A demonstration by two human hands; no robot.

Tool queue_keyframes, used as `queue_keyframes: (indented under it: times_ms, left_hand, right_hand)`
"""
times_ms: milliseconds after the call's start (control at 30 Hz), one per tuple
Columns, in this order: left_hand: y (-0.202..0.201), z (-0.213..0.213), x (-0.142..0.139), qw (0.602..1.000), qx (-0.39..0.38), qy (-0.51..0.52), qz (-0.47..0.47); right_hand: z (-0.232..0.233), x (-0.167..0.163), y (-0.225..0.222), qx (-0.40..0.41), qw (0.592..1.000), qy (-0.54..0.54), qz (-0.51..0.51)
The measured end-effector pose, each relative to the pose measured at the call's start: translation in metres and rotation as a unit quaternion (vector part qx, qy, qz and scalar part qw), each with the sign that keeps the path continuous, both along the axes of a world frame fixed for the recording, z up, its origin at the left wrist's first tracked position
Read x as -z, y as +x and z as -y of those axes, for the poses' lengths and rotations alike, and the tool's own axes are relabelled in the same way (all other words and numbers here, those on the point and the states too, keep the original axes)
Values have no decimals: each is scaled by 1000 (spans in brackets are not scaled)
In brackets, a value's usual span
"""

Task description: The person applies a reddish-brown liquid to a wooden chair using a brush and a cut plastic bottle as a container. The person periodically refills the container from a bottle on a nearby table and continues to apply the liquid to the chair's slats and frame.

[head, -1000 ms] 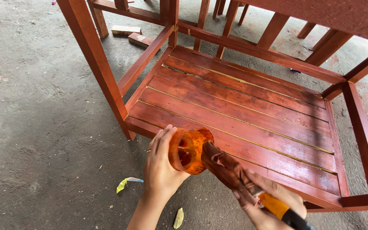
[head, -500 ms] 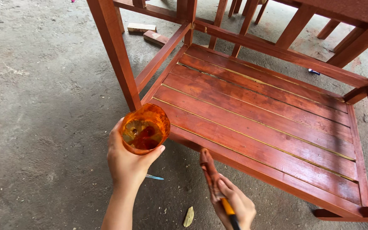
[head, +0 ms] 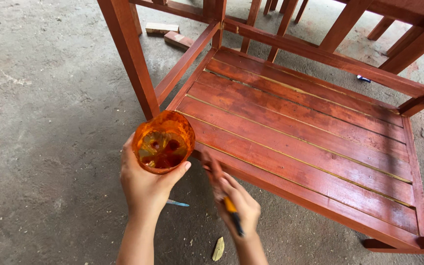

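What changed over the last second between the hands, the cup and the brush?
The right hand drew the brush out of the orange cup and lowered it to the front edge of the slatted wooden frame. The left hand kept its hold, turning the cup's mouth upward. The frame did not move.

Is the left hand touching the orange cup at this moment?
Touching. The head view shows the left hand wrapped around the orange cup from below, thumb and fingers pressed against its sides, holding it clear of the red wooden frame.

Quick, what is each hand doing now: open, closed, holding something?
Left hand: closed around an orange cup.
Right hand: closed on a brush at the bench edge.
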State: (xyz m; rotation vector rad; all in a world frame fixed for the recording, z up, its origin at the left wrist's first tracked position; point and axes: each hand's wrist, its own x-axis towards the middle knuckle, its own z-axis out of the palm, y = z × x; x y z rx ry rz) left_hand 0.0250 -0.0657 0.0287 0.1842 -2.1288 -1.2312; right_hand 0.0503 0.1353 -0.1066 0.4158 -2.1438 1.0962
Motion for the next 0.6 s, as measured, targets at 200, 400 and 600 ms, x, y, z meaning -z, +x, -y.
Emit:
queue_keyframes:
  times_ms: [200, 400, 600]
  left_hand:
    - [-2, -4, 1, 1000, 25, -4, 14]
    - [-1, 4, 5, 999, 26, -6, 21]
    - [-1, 9, 3, 1000, 3, -3, -7]
  right_hand:
    - [-125, 21, 41, 49, 610, -671, 418]
    - [-80, 20, 31, -144, 586, -769, 211]
    - [55, 1, -36, 2, 969, -234, 75]
